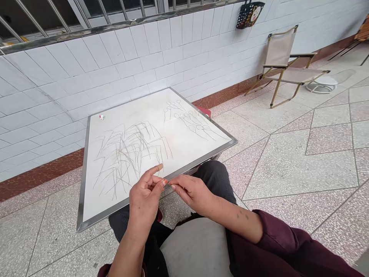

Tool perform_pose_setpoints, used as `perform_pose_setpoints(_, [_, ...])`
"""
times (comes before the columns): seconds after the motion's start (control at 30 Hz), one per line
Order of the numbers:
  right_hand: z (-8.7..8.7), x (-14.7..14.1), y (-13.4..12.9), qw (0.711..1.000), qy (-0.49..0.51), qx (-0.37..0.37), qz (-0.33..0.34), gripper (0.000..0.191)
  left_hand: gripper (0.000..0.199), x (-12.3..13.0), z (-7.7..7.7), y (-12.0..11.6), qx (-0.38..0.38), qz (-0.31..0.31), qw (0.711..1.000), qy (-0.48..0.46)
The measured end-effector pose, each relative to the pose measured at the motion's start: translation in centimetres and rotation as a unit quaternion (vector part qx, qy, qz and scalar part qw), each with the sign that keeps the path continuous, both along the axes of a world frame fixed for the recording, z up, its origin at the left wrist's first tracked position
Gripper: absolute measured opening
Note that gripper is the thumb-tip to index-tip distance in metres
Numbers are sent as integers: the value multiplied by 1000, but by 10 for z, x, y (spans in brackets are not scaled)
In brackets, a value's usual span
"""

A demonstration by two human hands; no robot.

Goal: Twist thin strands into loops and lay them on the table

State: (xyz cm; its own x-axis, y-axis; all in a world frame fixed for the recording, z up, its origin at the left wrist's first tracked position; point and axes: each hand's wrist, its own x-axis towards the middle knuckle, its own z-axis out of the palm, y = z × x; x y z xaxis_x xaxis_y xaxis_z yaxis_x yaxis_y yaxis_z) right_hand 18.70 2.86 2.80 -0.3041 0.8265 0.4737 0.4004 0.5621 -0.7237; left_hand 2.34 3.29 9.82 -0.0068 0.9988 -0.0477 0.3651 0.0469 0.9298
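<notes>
Both hands meet over the near edge of the white table [155, 165]. My left hand [144, 198] pinches with its thumb against the bent fingers; the index finger sticks out, a tan wrap at its tip. My right hand [197, 192] pinches with thumb and index finger, its tip almost touching the left thumb. Between the fingertips a thin dark wire [168, 181] barely shows; most of it is hidden. Many thin bent wires [141, 134] lie in a tangled spread on the table's left half. Several wires with looped ends [198, 126] lie at the far right.
A small red-and-white item [102, 117] sits in the table's far left corner. The table has a grey metal rim and stands by a white tiled wall [161, 57]. A folding chair [281, 65] stands to the right, and a black basket [248, 15] hangs on the wall.
</notes>
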Motion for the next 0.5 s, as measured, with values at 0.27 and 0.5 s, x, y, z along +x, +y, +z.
perform_pose_setpoints(0.27, [3,-3,-4,997,12,-65,-35,15,40,-1,-4,-3,-7,6,1000,-20])
perform_pose_setpoints(0.5, [1,-5,-6,980,98,-171,-6,11,50,-1,5,-2,-1,-20,1000,15])
